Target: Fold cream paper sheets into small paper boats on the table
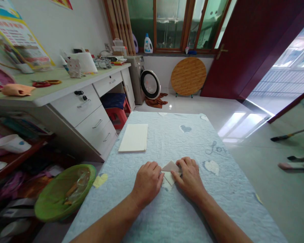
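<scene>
A small folded piece of pale paper, creased into triangular flaps, lies on the light blue quilted table cover in front of me. My left hand rests on its left side with fingers curled down onto it. On the right side, my right hand presses the paper with bent fingers. Much of the paper is hidden under both hands. A stack of cream paper sheets lies farther off to the left on the cover.
A white desk with drawers stands to the left, with scissors and clutter on top. A green basket sits low beside the table's left edge. A washing machine, a round wooden board and an open door are beyond.
</scene>
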